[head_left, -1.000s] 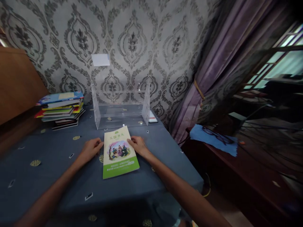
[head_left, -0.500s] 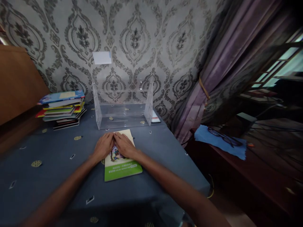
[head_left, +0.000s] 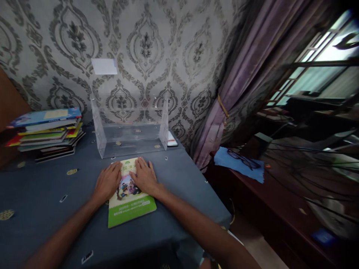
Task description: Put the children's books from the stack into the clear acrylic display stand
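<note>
Left hand (head_left: 109, 182): I have it palm down and flattened, fingers stretched out close together across the left edge of the book (head_left: 131, 203); it rests there without gripping. Whether its palm touches the cloth, I cannot tell.
Right hand (head_left: 144, 177): I have this one laid out flat too, fingers over the upper right edge, thumb angled inward onto the cover; contact only, no grasp.
Book: flat on the table beneath both hands, set slightly askew. I can read its picture between the hands; the title is partly covered, and the green band sits nearer me than the fingers.
Tablecloth (head_left: 182, 179): dark blue-grey with small prints, spread under the hands.
Clear rack (head_left: 133, 145): upright, just beyond the fingertips.
Book stack (head_left: 50, 138): farther out, to the left of the left hand.
Blue cloth (head_left: 254, 173): well to the right of the right hand, dark-framed glasses (head_left: 244, 158) lying on it.
Purple curtain (head_left: 238, 86): beyond the right hand, rightward, tied with a cord.
</note>
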A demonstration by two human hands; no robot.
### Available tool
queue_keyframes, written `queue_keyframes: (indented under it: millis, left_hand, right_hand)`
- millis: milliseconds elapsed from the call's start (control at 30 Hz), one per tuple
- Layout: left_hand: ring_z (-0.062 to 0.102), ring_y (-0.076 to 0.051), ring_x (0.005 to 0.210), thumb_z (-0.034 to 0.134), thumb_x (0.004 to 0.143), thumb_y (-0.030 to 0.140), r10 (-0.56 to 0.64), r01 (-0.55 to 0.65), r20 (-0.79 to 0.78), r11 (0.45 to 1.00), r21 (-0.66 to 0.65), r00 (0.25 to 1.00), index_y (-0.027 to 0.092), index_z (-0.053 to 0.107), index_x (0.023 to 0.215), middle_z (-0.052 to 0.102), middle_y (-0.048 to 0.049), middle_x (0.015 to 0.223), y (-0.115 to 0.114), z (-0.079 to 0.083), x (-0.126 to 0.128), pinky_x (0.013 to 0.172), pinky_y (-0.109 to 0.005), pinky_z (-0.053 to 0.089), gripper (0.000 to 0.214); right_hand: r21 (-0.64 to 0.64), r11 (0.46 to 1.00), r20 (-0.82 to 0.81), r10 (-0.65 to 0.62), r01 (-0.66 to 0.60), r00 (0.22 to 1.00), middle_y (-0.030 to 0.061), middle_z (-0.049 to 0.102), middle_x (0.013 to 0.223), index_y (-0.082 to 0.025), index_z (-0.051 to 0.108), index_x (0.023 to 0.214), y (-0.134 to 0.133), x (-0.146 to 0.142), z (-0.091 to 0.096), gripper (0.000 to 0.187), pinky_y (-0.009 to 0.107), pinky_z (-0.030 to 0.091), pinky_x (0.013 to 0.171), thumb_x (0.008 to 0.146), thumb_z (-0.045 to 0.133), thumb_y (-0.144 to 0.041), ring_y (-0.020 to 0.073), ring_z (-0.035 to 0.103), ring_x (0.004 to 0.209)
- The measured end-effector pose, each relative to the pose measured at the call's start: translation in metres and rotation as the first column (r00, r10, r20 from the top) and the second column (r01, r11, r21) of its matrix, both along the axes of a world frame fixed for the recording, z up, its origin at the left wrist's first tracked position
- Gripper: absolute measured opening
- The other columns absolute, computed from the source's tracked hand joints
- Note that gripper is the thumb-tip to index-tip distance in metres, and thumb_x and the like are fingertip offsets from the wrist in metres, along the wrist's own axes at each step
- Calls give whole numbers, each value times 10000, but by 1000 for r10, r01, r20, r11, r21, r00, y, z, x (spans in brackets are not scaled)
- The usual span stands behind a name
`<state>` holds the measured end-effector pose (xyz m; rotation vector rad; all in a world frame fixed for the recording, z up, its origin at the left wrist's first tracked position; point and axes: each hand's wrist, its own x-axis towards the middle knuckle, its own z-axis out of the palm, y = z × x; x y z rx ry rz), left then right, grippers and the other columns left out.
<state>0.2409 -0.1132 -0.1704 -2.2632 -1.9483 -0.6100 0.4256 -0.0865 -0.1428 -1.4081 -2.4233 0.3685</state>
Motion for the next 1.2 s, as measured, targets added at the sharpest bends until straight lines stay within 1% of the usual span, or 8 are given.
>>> queue_keyframes:
  millis: [100,333,433,667,800,933,1033,1200]
  left_hand:
    - [589,-311,1289,330,979,244,18,-18,-18,1000,-8,1000,146,616,1312,618,-172,1412,-1,1,2,1043,-495,471,450]
    - [567,-331,1317,321,969,288,23,-23,8,1000,-19,1000,148,610,1339,603,-162,1435,-2,2,1,1064,-522,455,490]
    - [572,-323,1311,332,962,297,17,-17,37,1000,-8,999,167,626,1324,615,-150,1424,-1,0,0,1066,-514,456,484]
    - [573,-315,1304,347,959,307,11,-11,53,1000,-2,999,176,641,1309,631,-143,1405,3,-3,-2,1058,-500,469,475]
    - [575,-333,1287,358,964,314,16,-18,44,999,33,999,164,651,1288,625,-158,1398,4,-7,-5,1050,-511,476,462]
    - [555,-329,1306,373,976,315,22,-26,54,997,72,998,194,647,1285,615,-148,1405,3,-9,-5,1049,-510,477,430]
    - [545,-336,1313,373,979,304,17,-21,67,998,62,998,194,646,1279,615,-154,1399,2,-7,-3,1058,-523,465,420]
    - [543,-346,1298,374,977,275,22,-22,58,1000,9,998,166,640,1282,607,-179,1393,1,3,-2,1062,-532,447,419]
  right_hand:
    - [-2,1000,-16,24,-24,1000,235,361,1600,-66,415,1508,-15,8,0,604,586,243,1222,1012,493,-403,322,281,1527]
    - [16,987,-45,163,-162,986,256,296,1623,-35,355,1541,-73,40,-8,751,598,238,1235,982,549,-498,368,190,1548]
    - [-3,978,-44,208,-208,977,252,265,1635,-53,334,1556,-82,47,-6,743,600,243,1236,987,541,-484,368,157,1555]
    - [-67,968,-67,239,-244,969,252,225,1648,-34,323,1562,-78,48,0,757,531,240,1262,985,548,-468,371,130,1556]
    - [-109,960,-75,252,-259,965,220,178,1667,-77,294,1585,-77,49,-3,758,560,233,1259,975,572,-432,368,84,1561]
    - [-123,954,-84,265,-274,961,223,170,1663,-99,302,1589,-73,51,-9,776,605,260,1234,952,603,-425,390,111,1556]
    - [-130,943,-66,300,-307,952,220,186,1663,-124,317,1585,-62,49,-10,798,613,237,1233,934,622,-470,384,110,1559]
    - [-108,947,2,303,-301,953,261,243,1640,-83,393,1535,-26,27,-3,744,616,189,1229,961,562,-525,375,148,1557]
